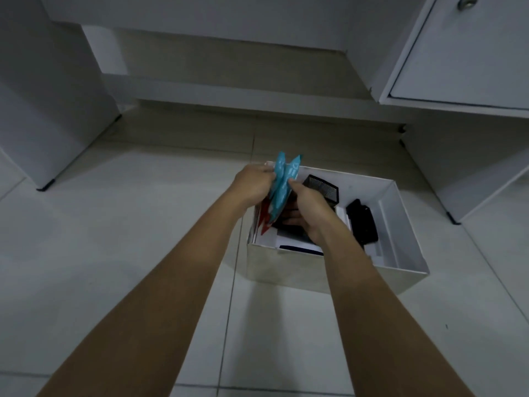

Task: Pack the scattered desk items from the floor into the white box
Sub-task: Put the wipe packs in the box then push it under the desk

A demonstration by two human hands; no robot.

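The white box (289, 267) stands open on the tiled floor ahead of me. Over its left end, both hands hold a bundle of flat blue packets (283, 186) with red ones (264, 216) beneath, standing upright and partly inside the box. My left hand (253, 183) grips the bundle from the left. My right hand (309, 209) grips it from the right, fingers reaching down into the box. A black mesh holder (323, 190) lies in the box's far part and a black stapler-like item (362, 223) lies to the right. White and dark flat items (297, 245) line the bottom.
White desk legs and panels (51, 110) rise at the left, with a low shelf across the back. A white cabinet with a knobbed door (458, 53) hangs at the upper right, and another white panel (472, 173) stands right of the box. Pale floor tiles (114, 239) surround the box.
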